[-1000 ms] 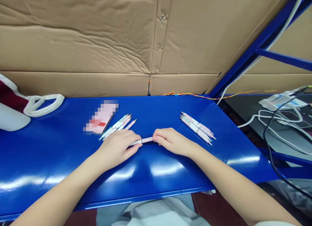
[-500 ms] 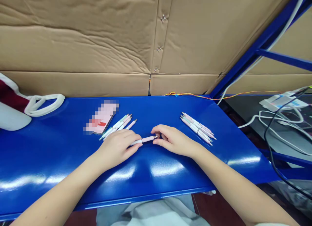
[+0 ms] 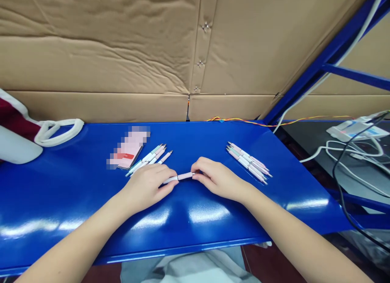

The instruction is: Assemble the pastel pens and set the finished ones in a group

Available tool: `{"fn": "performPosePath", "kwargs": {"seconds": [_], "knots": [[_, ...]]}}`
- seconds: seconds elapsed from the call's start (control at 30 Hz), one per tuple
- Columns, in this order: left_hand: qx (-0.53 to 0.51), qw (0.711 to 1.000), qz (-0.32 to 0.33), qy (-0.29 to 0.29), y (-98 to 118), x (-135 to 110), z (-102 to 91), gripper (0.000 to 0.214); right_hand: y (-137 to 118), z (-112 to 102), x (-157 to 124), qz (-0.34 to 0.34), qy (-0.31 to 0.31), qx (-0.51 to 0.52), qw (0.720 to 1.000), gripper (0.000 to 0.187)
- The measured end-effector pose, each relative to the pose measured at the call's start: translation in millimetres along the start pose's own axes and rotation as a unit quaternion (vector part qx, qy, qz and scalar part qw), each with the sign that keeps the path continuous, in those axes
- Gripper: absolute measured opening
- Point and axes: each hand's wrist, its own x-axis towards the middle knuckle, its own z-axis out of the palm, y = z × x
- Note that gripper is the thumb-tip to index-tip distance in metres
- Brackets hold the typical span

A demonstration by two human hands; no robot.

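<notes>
A pink and white pen (image 3: 185, 176) lies level between my two hands, just above the blue table (image 3: 195, 230). My left hand (image 3: 149, 185) is closed on its white barrel, thumb in front and fingers behind. At the metal tip, the thumb and fingers of my right hand (image 3: 215, 176) are pinched together, covering the tip. Several pens (image 3: 154, 155) lie beyond my left hand, partly hidden by it. Another group of pens (image 3: 248, 163), white, pink and green, rests on the table to the right of my right hand.
A pixelated pink flat object (image 3: 129, 149) lies at the back left. Farther left stand a white cylinder (image 3: 18, 142) and a white loop handle (image 3: 61, 132). Brown padded sheeting (image 3: 122, 63) closes the back. On the right are a blue frame (image 3: 304, 67) and loose cables (image 3: 359, 153).
The fingers of my right hand have closed on the pen's tip, which showed between them before. My left hand keeps its hold. The view has shifted slightly.
</notes>
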Motion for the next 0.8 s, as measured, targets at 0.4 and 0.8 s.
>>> {"fn": "performPosePath", "kwargs": {"seconds": [0.4,0.8], "knots": [[0.046,0.999,0.01,0.015,5.7,-1.0,1.4,0.025,4.8,9.8,3.2,-0.012,0.027,0.003,1.0,0.028],[0.193,0.974,-0.115,0.016,-25.8,6.4,5.0,0.024,47.9,-56.9,-11.3,0.328,0.082,-0.179,0.924,0.028]]}}
